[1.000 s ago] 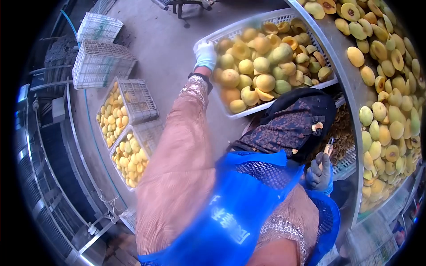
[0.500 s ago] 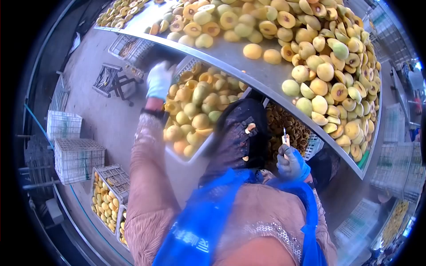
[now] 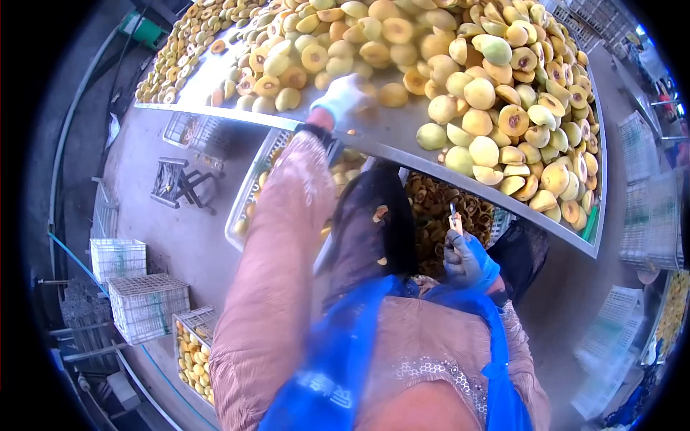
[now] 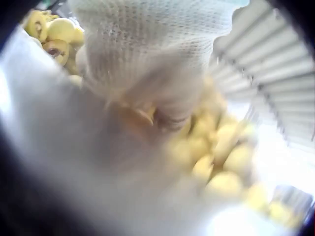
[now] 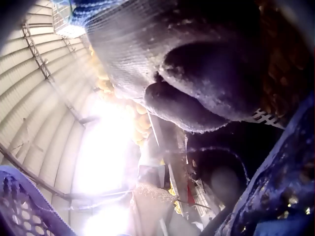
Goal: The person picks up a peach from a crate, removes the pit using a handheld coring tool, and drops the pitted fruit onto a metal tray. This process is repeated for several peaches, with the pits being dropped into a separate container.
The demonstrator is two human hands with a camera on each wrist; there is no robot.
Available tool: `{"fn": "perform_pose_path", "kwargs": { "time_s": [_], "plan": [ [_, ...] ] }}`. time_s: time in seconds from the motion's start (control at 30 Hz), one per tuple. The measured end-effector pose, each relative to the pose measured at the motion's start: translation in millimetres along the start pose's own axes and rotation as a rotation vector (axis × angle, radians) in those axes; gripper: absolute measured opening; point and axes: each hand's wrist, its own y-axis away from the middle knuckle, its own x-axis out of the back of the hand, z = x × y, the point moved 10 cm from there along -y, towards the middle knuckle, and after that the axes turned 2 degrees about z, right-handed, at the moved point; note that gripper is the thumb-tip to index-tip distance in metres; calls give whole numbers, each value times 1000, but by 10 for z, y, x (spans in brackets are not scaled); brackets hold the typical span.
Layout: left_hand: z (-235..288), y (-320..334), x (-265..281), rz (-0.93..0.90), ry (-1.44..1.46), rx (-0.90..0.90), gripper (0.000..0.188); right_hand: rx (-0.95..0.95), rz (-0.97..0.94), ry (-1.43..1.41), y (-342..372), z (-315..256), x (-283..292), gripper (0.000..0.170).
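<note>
My left hand (image 3: 342, 98), in a white glove, reaches over the metal table (image 3: 402, 147) at the near side of the fruit heap. In the left wrist view its fingers curl round a blurred yellow peach half (image 4: 139, 118). Another peach half (image 3: 392, 95) lies just right of that hand. Lower down, in front of my body, my right hand (image 3: 463, 260) in a grey and blue glove grips a small wooden-handled pitting knife (image 3: 455, 221), metal tip pointing up. The right wrist view shows curled gloved fingers (image 5: 197, 93); the blade is hidden there.
A big heap of peach halves (image 3: 514, 122) covers the right of the table. Under its edge stand a white crate (image 3: 241, 208) of peaches and a container of brown scraps (image 3: 438, 197). Stacked crates (image 3: 149, 305) and a folding stool (image 3: 172, 183) are at left.
My left hand has left the peach crate's rim and moved up onto the table to a peach half. The view has turned right, toward the table. The right hand keeps hold of the knife.
</note>
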Motion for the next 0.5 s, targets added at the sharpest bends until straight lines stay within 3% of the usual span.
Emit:
{"fn": "perform_pose_path", "kwargs": {
  "time_s": [0.03,0.07,0.13,0.23,0.33,0.37,0.47,0.5],
  "plan": [
    [118,250,49,-114,582,233,38,14,-17,39,39,-56,-64,21],
    [127,324,95,-103,858,125,37,26,-34,73,75,-92,-151,21],
    [506,787,194,-41,1310,258,40,112,-142,196,99,-210,-378,23],
    [880,1153,182,-95,1449,142,42,182,-180,341,147,-426,-818,24],
    [999,1464,-126,-168,1647,249,47,223,-210,382,234,-542,-1195,26],
    [1024,1584,-151,17,1572,360,49,304,-228,458,248,-579,-1281,26],
    [1192,1763,-206,79,1355,239,49,450,-195,739,355,-697,-1384,16],
    [1173,1830,-249,191,1359,320,45,471,-171,800,380,-721,-1404,16]
  ]
}}
